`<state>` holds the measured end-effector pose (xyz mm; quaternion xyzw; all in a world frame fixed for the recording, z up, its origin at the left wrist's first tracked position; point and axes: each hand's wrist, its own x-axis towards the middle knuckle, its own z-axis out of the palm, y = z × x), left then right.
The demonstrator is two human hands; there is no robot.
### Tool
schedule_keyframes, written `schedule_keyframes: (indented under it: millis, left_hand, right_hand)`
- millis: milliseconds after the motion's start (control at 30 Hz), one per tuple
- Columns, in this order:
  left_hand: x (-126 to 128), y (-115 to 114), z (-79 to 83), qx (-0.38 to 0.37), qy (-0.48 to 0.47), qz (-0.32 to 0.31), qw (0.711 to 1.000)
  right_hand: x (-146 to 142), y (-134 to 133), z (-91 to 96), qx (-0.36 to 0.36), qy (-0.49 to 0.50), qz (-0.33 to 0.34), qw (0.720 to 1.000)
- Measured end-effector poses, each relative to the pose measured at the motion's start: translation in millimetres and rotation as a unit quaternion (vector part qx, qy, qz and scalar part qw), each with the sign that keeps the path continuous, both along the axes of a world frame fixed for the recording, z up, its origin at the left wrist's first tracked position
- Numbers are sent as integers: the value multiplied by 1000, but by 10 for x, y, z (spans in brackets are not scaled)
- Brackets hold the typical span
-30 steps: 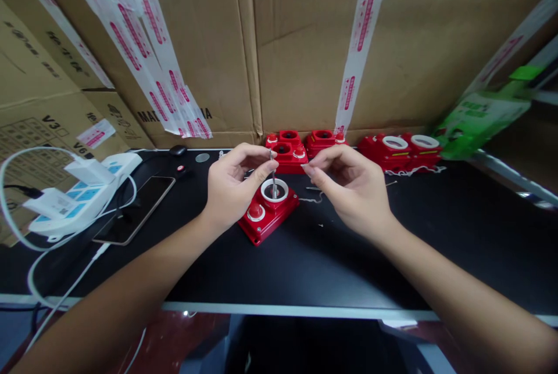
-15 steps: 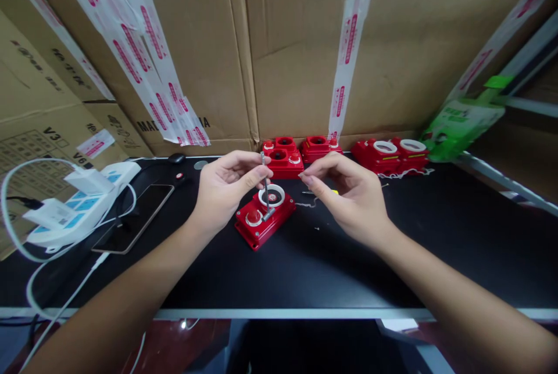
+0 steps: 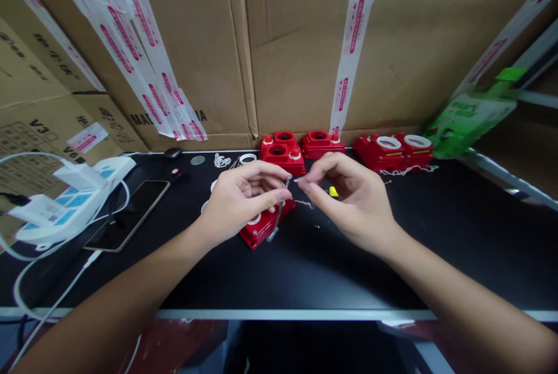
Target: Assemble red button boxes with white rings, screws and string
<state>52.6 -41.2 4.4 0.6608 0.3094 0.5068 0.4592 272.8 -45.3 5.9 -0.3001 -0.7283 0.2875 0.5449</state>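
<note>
My left hand (image 3: 242,200) pinches a thin grey metal pin (image 3: 280,214) between thumb and forefinger; the pin hangs tilted, its lower end by the edge of a red plastic box (image 3: 261,229) on the black table (image 3: 305,269). That hand hides most of the box's top. My right hand (image 3: 349,197) is just to the right, thumb and forefinger pinched together and pointing at the pin's upper end. Whether anything sits between those fingertips I cannot make out. A small yellow piece (image 3: 333,191) lies behind my right hand.
Several more red boxes (image 3: 283,150) stand at the back against cardboard cartons (image 3: 305,43), two with white rings (image 3: 403,143). A white power strip (image 3: 65,200), cables and a phone (image 3: 126,214) lie left. A green packet (image 3: 468,115) leans at right. Loose white rings (image 3: 247,158) lie behind my left hand.
My left hand has moved right and down over the red box, and the pin has come out of the white ring and tilted. The right hand's fingertips have closed in on the pin's top.
</note>
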Motion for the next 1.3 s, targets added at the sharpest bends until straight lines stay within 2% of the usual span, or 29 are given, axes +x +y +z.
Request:
schedule_keyframes:
  millis: [467,1033,1300]
  left_hand:
    - [0,-7,-49,16,37,-12,999]
    - [2,-22,-44,-13,30,-9,999]
    - [24,-25,-53,-9,-14,-23,1000]
  right_hand:
    - [0,-16,13,21,-30,11,999]
    - [-18,-4,19,19,7,64,998]
    - [-40,-8,21,-31,17,56,998]
